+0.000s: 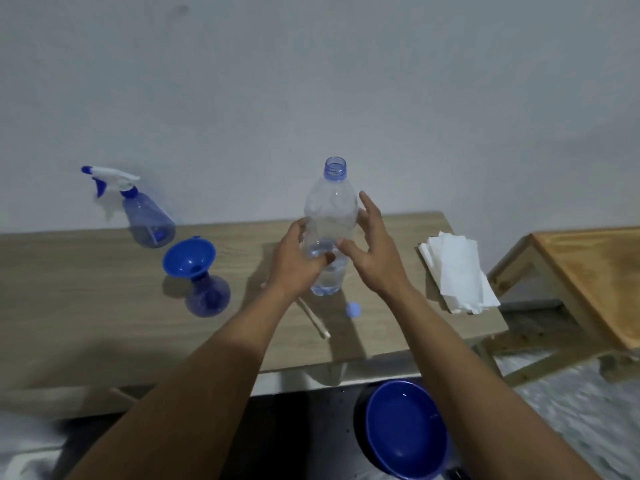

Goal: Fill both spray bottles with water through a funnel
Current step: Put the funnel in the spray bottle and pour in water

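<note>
Left hand is wrapped round the uncapped water bottle mid-body. The bottle is upright, with water in the lower part only. Right hand is beside it, fingers spread, thumb at the bottle's side, no grip. Funnel sits in the headless spray bottle on the table, left of the hands. Second sprayer, trigger head on, stands behind it. Cap lies near the bottle's base.

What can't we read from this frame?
Head view:
- Water level in blue tinted spray bottle under blue funnel: tint, blur.
- Far end of pale thin tube: behind left hand's wrist.
- Part of blue plastic bowl: bottom edge.
- Whether right hand touches clear plastic water bottle: fingers behind it.
</note>
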Tool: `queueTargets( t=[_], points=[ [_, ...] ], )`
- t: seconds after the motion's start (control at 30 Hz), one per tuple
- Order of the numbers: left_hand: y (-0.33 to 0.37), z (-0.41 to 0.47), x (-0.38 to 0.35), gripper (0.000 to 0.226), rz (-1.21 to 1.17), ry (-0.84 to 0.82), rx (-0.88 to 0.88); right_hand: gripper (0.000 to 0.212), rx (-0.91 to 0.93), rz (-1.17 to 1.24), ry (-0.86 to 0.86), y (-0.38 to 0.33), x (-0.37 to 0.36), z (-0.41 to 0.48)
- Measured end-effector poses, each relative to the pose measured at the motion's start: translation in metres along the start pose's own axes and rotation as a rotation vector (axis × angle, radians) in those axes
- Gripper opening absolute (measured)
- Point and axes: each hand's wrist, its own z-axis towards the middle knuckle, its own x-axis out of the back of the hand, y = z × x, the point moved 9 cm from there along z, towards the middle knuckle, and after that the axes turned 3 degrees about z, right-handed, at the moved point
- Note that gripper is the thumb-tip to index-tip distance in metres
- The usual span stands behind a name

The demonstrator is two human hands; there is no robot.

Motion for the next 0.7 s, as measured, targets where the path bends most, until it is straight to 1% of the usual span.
queueTargets(
  t=[0.03,0.1,0.17,0.2,0.23,0.3,0.37,0.4,0.47,0.53,0.6,0.7],
  points=[
    [0.0,-0.006,0.009,0.069,0.008,0.044,0.001,0.092,0.01,0.024,-0.024,-0.006,-0.004,0.005],
    [0.001,-0.023,0.033,0.053,0.047,0.193,-0.048,0.098,0.01,0.052,-0.04,-0.009,-0.011,0.011],
    [0.003,-0.045,0.062,0.037,0.12,0.365,-0.135,0.096,0.019,0.048,-0.018,-0.008,-0.016,0.014],
    [0.004,-0.055,0.075,0.034,0.163,0.451,-0.173,0.095,0.03,0.037,0.018,-0.006,-0.013,0.016],
    [0.003,-0.064,0.089,0.034,0.215,0.539,-0.193,0.092,0.042,0.034,0.047,-0.005,-0.013,0.017],
    [-0.004,-0.078,0.117,0.041,0.307,0.708,-0.194,0.087,0.068,0.041,0.088,-0.003,-0.014,0.019],
    [-0.019,-0.086,0.146,0.056,0.36,0.847,-0.133,0.08,0.067,0.052,0.104,-0.003,-0.023,0.018],
    [-0.029,-0.085,0.157,0.066,0.371,0.873,-0.09,0.079,0.063,0.07,0.113,-0.004,-0.028,0.017],
    [-0.046,-0.078,0.171,0.088,0.345,0.815,0.008,0.082,0.069,0.082,0.129,-0.007,-0.035,0.017],
    [-0.064,-0.065,0.177,0.107,0.296,0.687,0.095,0.088,0.081,0.041,0.147,-0.008,-0.037,0.019],
    [-0.079,-0.055,0.181,0.116,0.231,0.586,0.158,0.092,0.099,0.011,0.147,-0.012,-0.036,0.024],
    [-0.094,-0.043,0.187,0.121,0.142,0.514,0.198,0.092,0.14,-0.027,0.117,-0.029,-0.034,0.034]
  ],
)
